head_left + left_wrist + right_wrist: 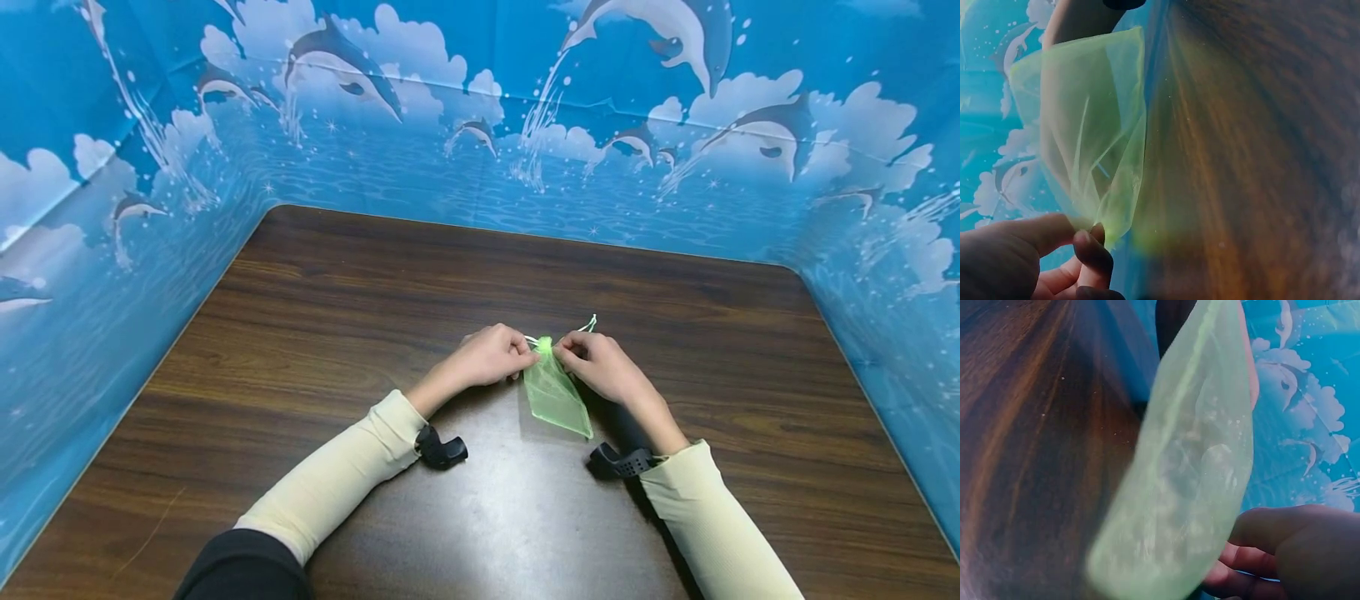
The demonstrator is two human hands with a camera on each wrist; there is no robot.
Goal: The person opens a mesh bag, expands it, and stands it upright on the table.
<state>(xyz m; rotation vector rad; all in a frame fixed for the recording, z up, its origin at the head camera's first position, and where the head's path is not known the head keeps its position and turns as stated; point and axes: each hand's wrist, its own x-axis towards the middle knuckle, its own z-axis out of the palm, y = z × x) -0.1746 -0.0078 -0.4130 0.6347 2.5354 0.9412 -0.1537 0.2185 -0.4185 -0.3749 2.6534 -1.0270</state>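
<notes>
A sheer lime-green drawstring pouch point(558, 402) hangs between both hands, its neck gathered at the top and its flat bottom pointing toward the person. The left hand point(495, 356) pinches the left side of the gathered neck; in the left wrist view, thumb and forefinger meet on the bunched mesh point(1110, 187). At the neck's other side, the right hand point(606, 367) pinches with thumb and curled forefinger. Pale cord ends point(590, 323) stick out beyond the right fingers, with more cord near the left ones. In the right wrist view the pouch point(1179, 462) hides the right fingertips.
Both hands work over a dark wood-grain table point(360, 283). A blue curtain printed with dolphins point(420, 167) stands around its back and sides. Black wrist mounts point(441, 448) sit on both forearms, below pale yellow sleeves' cuffs.
</notes>
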